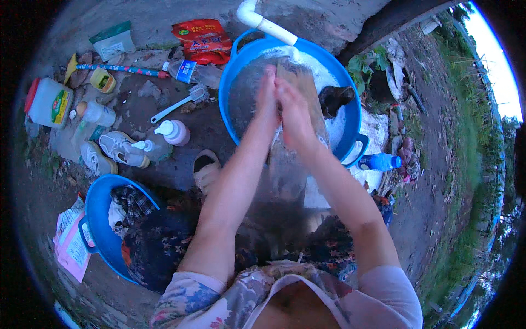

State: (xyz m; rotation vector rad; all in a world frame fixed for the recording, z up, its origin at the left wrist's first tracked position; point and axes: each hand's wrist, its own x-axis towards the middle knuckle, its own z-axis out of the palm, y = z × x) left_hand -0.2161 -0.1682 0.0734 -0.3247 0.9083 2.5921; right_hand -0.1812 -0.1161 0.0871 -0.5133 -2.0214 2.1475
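Over a large blue tub [226, 104] of foamy water, my left hand [267, 94] and my right hand [295, 112] meet palm to palm. The fingers of both look stretched out, slightly blurred by motion, and the space between the palms is hidden. Beneath them a wooden board [308, 90] leans in the tub, its lower end toward my lap. Brownish-grey wet material or murky water [244, 90] fills the tub's left part. A dark wet item [336, 101], perhaps a shoe, rests in the suds right of my right hand.
A white pipe [267, 26] reaches over the tub's far rim. To the left lie a scrub brush [181, 103], a pump bottle [173, 132], pale shoes [123, 148] and a red bag [203, 41]. A smaller blue tub [101, 219] holds clothes. A blue bottle [379, 162] lies right.
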